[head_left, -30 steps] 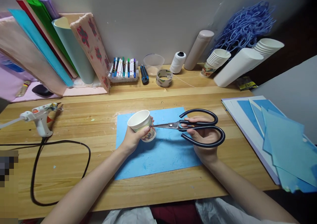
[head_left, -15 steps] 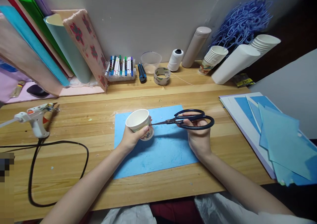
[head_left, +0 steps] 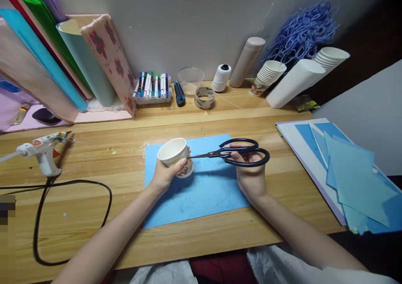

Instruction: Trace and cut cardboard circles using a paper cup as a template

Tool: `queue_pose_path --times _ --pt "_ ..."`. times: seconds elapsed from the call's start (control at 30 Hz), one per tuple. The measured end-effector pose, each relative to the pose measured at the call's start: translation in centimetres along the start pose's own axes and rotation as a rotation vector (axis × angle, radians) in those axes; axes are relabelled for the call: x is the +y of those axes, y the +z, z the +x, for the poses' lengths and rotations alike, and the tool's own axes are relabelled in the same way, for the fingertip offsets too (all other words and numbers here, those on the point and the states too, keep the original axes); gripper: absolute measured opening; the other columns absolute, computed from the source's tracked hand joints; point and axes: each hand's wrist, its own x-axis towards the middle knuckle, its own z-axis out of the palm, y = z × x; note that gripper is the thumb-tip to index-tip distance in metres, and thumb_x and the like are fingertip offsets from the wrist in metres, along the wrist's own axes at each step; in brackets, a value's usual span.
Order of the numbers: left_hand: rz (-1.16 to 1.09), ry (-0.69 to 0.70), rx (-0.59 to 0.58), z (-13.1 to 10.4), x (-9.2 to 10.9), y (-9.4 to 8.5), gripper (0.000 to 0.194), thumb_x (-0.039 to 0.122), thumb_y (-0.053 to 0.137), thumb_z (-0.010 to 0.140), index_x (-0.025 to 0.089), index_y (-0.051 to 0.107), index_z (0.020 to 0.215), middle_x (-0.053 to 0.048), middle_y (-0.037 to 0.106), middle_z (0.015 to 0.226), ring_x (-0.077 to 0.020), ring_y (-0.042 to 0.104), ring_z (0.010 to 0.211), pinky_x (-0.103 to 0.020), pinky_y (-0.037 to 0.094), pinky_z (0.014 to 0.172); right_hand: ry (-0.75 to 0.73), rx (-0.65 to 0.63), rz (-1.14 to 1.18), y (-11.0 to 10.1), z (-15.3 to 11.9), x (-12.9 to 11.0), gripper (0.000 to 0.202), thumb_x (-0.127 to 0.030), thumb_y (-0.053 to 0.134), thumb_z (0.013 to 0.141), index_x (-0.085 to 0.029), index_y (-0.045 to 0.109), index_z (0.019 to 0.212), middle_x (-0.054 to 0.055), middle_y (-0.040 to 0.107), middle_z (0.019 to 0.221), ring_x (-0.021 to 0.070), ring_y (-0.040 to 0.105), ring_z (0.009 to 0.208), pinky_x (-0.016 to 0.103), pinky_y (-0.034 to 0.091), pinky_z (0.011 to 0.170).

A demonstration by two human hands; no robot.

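Light-blue, rectangular paper sheet [head_left: 201, 200], flecked darker blue; over it I hold a white, tapered paper cup [head_left: 173, 155], its outer wall printed in several colours, and black-handled metal scissors [head_left: 215, 153]. Beyond the sheet, to the left: pink, flat panel [head_left: 108, 64] with grey flowers edged in red; to the right: tangled blue cord [head_left: 300, 34].

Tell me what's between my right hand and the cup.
In the head view, the scissors span it, pointing from your right hand toward the cup, above the blue sheet.
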Motion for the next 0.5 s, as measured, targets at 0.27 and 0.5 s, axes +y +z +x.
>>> queue_pose_path --times 0.27,0.5 --pt "-0.063 -0.025 0.028 -0.1 0.4 0.3 0.045 0.033 0.078 0.061 0.018 0.066 0.101 -0.005 0.071 0.091 -0.0205 0.065 0.085 -0.029 0.053 0.073 0.003 -0.083 -0.007 -0.7 0.2 -0.2 0.026 -0.036 0.074 0.074 -0.020 0.065 0.091 0.005 0.072 0.089 0.0182 0.071 0.069 0.031 0.061 0.063" --pt "-0.139 -0.153 -0.010 0.2 0.6 0.3 0.038 0.037 0.076 0.061 0.016 0.069 0.092 -0.006 0.070 0.089 -0.0203 0.066 0.081 -0.028 0.053 0.068 -0.300 -0.191 -0.112 -1.5 -0.3 -1.2 0.026 -0.035 0.078 0.071 -0.025 0.066 0.091 0.002 0.070 0.081 0.0221 0.070 0.081 0.039 0.060 0.077"
